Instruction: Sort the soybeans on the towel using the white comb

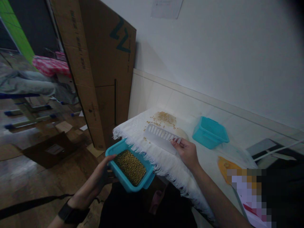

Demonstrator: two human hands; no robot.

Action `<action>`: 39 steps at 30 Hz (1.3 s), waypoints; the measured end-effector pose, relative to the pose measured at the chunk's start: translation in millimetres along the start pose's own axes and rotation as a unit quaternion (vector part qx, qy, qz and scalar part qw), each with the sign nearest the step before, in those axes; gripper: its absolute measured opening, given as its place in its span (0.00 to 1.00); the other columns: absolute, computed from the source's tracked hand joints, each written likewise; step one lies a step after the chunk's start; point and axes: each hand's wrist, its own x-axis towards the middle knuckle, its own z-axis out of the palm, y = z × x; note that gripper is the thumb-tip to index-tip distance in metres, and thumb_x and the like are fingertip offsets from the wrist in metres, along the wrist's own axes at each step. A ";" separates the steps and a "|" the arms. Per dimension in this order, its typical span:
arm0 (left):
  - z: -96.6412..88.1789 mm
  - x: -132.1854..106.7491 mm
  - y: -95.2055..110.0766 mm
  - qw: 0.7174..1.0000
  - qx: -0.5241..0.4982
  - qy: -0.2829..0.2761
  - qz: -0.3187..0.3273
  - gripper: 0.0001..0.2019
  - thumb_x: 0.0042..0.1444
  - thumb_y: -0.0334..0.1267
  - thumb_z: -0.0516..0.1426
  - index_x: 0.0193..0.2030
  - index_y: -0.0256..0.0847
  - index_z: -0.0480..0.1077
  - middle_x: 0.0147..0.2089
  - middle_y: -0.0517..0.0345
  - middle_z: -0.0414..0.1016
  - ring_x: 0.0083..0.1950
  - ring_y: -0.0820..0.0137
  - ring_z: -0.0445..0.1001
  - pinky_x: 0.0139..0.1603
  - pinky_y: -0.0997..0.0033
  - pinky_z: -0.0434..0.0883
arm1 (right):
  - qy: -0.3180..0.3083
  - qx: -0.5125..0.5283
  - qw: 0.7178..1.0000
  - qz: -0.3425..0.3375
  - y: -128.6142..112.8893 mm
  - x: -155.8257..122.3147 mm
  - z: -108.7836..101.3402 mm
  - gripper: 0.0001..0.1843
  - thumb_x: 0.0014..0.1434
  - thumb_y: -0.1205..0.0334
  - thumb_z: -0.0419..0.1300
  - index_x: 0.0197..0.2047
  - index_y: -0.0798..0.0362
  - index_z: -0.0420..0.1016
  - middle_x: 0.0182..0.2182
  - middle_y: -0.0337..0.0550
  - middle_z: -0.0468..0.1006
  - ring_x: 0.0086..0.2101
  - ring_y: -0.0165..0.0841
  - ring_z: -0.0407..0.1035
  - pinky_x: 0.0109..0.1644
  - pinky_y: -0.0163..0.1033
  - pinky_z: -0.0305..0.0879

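Observation:
My left hand (101, 175) grips the near side of a teal plastic tray (144, 183) filled with yellowish beans (130, 167), held just below the fringed edge of a white cloth (140, 126) on the table. My right hand (187, 153) holds a white slotted plastic scraper (159, 137) that lies flat on the cloth, its far end toward a small heap of loose beans (165, 118) further back. A few stray beans lie scattered between the heap and the scraper.
A second, empty teal tray (210, 132) sits on the table to the right. An orange object (228, 167) lies at the near right. Tall cardboard sheets (104, 63) lean against the wall on the left. A flat box (51, 148) lies on the floor.

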 end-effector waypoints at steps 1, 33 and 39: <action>-0.2 -0.2 -0.4 1.000 0.002 -0.001 -0.002 0.25 0.57 0.56 0.69 0.52 0.39 0.78 0.44 0.46 0.85 0.38 0.55 0.85 0.37 0.55 0.84 | -0.004 -0.001 1.000 -0.002 -0.4 1.0 0.2 0.25 0.56 0.37 0.71 0.29 0.53 0.86 0.25 0.45 0.84 0.28 0.40 0.78 0.32 0.39 0.73; 0.9 -3.9 1.6 1.000 0.014 -0.026 -0.009 0.29 0.54 0.59 0.69 0.55 0.39 0.79 0.42 0.45 0.86 0.42 0.52 0.86 0.41 0.54 0.83 | 0.061 -0.027 0.998 0.012 4.6 -6.7 -8.2 0.25 0.59 0.37 0.69 0.38 0.53 0.90 0.36 0.48 0.91 0.37 0.46 0.85 0.42 0.44 0.80; 0.5 -2.3 2.2 1.000 0.014 -0.015 -0.013 0.28 0.54 0.59 0.70 0.51 0.39 0.78 0.42 0.46 0.85 0.39 0.54 0.85 0.39 0.55 0.83 | 0.060 -0.026 0.998 0.006 1.9 -4.8 -6.2 0.23 0.58 0.39 0.69 0.35 0.52 0.89 0.34 0.48 0.90 0.34 0.46 0.85 0.37 0.43 0.78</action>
